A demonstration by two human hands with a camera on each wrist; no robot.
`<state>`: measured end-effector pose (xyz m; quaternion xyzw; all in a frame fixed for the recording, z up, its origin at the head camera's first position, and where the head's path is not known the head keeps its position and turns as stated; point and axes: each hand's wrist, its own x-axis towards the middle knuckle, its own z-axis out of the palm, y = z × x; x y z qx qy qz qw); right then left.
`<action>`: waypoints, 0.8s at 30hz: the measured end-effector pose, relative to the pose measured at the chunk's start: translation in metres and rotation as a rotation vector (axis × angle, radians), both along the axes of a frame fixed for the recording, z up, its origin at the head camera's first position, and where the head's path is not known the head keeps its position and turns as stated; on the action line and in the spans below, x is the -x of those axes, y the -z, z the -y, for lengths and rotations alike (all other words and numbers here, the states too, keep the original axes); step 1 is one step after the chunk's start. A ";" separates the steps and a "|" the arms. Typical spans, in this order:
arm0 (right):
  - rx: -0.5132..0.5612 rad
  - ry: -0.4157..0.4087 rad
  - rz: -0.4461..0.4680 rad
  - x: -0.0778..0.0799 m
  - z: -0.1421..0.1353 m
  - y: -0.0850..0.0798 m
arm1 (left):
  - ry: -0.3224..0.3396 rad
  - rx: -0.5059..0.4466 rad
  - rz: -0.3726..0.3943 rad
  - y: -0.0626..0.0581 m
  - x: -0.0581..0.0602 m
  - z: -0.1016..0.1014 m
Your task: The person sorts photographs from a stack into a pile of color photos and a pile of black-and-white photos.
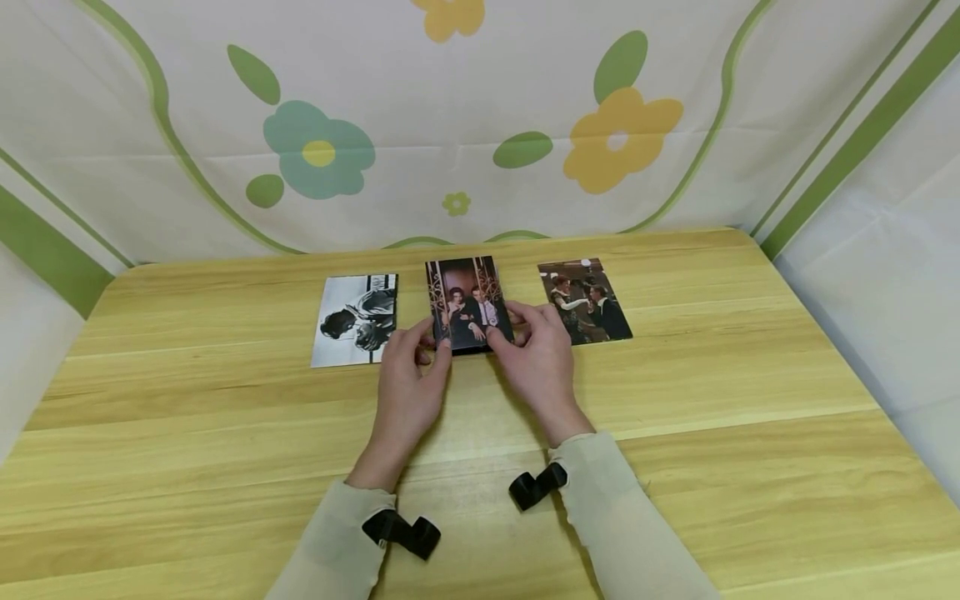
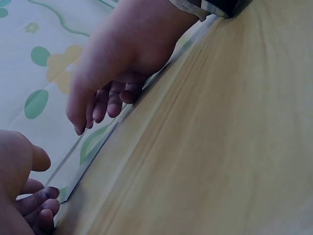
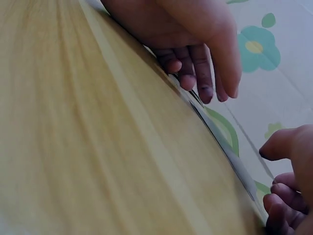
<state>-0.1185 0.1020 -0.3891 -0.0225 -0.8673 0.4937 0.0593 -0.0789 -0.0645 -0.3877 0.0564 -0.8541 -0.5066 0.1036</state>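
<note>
A colour photo card of two seated people in dark clothes lies upright to me at the table's far middle. My left hand is at its lower left corner and my right hand at its lower right. From the head, both thumbs overlap the card. In the left wrist view, the left thumb stands raised apart from its fingers, which are right at the card's edge. The right wrist view shows the right thumb likewise raised, with fingertips close to the card's edge.
Left of the hands lies a black-and-white photo card, turned sideways. A colour photo card showing two people lies tilted at the right, partly behind the right hand. Flowered cloth hangs behind the wooden table. Black bands are on both wrists.
</note>
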 end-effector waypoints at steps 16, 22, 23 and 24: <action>0.148 0.028 -0.110 -0.006 0.005 -0.012 | -0.064 -0.241 -0.132 -0.007 -0.003 -0.004; 0.170 0.028 -0.124 -0.006 0.004 -0.013 | -0.080 -0.250 -0.115 -0.010 -0.005 -0.008; 0.174 0.034 -0.127 -0.005 0.003 -0.013 | -0.080 -0.256 -0.109 -0.011 -0.004 -0.010; 0.178 0.043 -0.132 -0.004 0.002 -0.013 | -0.079 -0.260 -0.101 -0.011 -0.004 -0.012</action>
